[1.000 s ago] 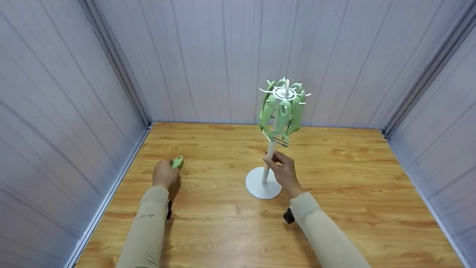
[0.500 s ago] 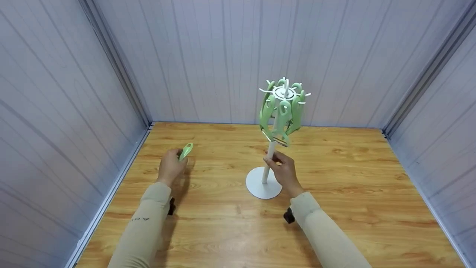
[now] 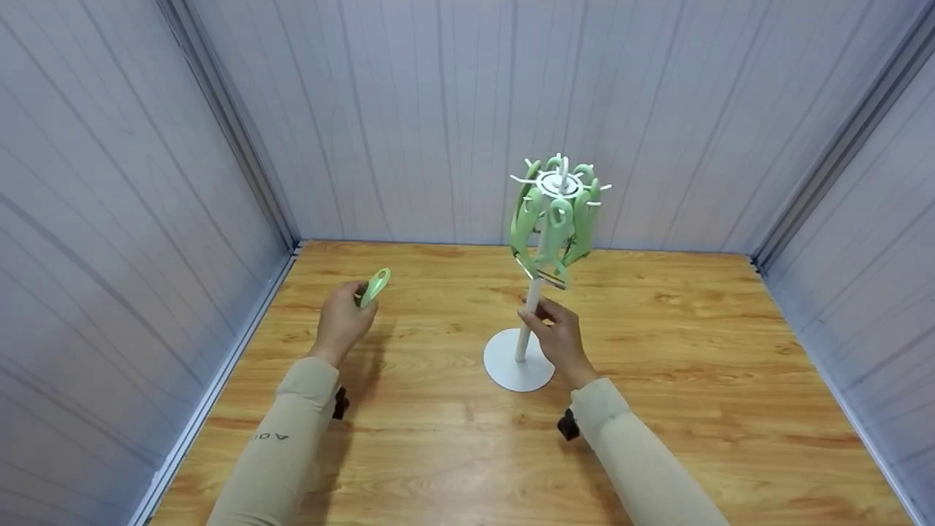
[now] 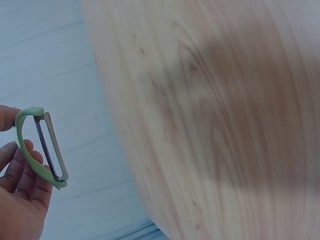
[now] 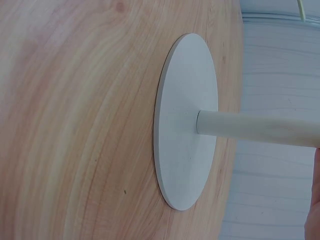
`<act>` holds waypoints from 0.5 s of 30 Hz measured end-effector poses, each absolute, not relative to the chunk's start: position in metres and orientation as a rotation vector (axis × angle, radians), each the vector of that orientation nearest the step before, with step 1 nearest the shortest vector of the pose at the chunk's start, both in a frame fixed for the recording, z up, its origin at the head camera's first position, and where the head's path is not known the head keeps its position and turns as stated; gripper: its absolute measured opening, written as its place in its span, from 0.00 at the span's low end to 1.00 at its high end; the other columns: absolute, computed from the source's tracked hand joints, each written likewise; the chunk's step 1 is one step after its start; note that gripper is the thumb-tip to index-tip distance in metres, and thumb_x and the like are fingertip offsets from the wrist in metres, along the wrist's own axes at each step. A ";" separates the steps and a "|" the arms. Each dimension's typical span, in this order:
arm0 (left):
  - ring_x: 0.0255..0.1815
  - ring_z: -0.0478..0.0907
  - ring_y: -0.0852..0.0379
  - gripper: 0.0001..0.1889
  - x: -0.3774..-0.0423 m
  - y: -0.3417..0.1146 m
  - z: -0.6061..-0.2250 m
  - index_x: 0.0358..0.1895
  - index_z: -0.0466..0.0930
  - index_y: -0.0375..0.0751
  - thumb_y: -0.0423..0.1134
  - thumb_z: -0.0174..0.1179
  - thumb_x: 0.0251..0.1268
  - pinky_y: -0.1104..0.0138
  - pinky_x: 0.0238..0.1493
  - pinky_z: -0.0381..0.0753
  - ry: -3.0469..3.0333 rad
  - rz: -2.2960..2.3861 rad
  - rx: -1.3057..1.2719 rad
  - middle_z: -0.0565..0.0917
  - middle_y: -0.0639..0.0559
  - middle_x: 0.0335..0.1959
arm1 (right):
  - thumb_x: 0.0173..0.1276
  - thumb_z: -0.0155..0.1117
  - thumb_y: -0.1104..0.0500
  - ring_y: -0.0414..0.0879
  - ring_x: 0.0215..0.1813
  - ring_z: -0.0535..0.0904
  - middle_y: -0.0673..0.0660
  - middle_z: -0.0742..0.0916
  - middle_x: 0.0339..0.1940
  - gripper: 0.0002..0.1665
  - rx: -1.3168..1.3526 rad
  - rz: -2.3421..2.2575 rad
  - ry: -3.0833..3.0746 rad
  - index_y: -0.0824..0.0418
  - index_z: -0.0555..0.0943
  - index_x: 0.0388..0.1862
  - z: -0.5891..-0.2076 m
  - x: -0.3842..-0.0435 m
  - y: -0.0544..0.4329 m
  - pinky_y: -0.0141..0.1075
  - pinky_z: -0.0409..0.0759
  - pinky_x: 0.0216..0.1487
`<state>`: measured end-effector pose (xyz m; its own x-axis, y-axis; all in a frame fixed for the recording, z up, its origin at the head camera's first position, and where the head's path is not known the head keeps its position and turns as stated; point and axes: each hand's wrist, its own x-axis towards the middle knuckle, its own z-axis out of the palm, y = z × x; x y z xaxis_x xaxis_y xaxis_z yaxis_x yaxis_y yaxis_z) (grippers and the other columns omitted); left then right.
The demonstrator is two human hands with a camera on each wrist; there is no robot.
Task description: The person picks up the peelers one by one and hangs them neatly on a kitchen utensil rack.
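My left hand (image 3: 343,318) pinches a light green peeler (image 3: 375,287) above the left part of the table, its holed handle end pointing up and away. In the left wrist view the peeler's curved head with a metal blade (image 4: 51,146) shows beyond the fingers. My right hand (image 3: 559,337) grips the white post of a hook stand (image 3: 524,341), which stands upright on its round base (image 5: 185,125). From hooks around the stand's top hang several matching green peelers (image 3: 555,230), blades downward.
The wooden table (image 3: 438,438) is bounded by a pale back wall (image 3: 409,131) and side walls on the left (image 3: 109,219) and right (image 3: 869,292). White hook tips (image 3: 521,179) stick out around the stand's top.
My left hand has risen and moved forward and to the right with the peeler, whose handle now shows more fully. My right hand and the stand have stayed in place.
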<state>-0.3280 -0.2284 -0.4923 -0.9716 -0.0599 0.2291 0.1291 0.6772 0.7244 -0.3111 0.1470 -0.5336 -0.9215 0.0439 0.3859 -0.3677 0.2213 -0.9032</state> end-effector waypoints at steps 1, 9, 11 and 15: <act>0.52 0.86 0.39 0.22 -0.327 -0.227 -0.491 0.69 0.80 0.28 0.34 0.64 0.77 0.47 0.53 0.87 -2.649 -1.178 -0.060 0.87 0.32 0.57 | 0.77 0.72 0.62 0.38 0.41 0.82 0.60 0.92 0.42 0.13 0.306 1.743 -2.173 0.63 0.90 0.57 -0.534 -0.311 0.147 0.29 0.80 0.45; 0.51 0.85 0.39 0.21 -0.321 -0.215 -0.478 0.66 0.81 0.28 0.35 0.66 0.77 0.48 0.52 0.87 -2.584 -1.171 -0.139 0.86 0.32 0.55 | 0.76 0.72 0.64 0.37 0.39 0.82 0.60 0.91 0.39 0.12 0.319 1.755 -2.161 0.66 0.90 0.55 -0.534 -0.311 0.148 0.30 0.80 0.45; 0.52 0.84 0.39 0.21 -0.319 -0.211 -0.475 0.66 0.82 0.28 0.35 0.66 0.77 0.48 0.53 0.87 -2.567 -1.181 -0.161 0.86 0.33 0.55 | 0.76 0.73 0.65 0.35 0.39 0.82 0.62 0.91 0.39 0.11 0.307 1.766 -2.154 0.67 0.90 0.54 -0.535 -0.311 0.147 0.30 0.80 0.45; 0.53 0.83 0.39 0.19 -0.317 -0.203 -0.467 0.64 0.83 0.29 0.34 0.68 0.76 0.47 0.54 0.87 -2.526 -1.177 -0.213 0.86 0.34 0.55 | 0.75 0.71 0.68 0.33 0.37 0.81 0.67 0.90 0.40 0.11 0.288 1.766 -2.147 0.70 0.89 0.54 -0.534 -0.310 0.145 0.29 0.78 0.44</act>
<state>-0.3173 -0.2029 -0.4669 -0.9292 -0.0093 0.3694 0.2769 0.6444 0.7128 -0.3102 0.1448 -0.5338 -0.9200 0.0610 0.3871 -0.3680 0.2048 -0.9070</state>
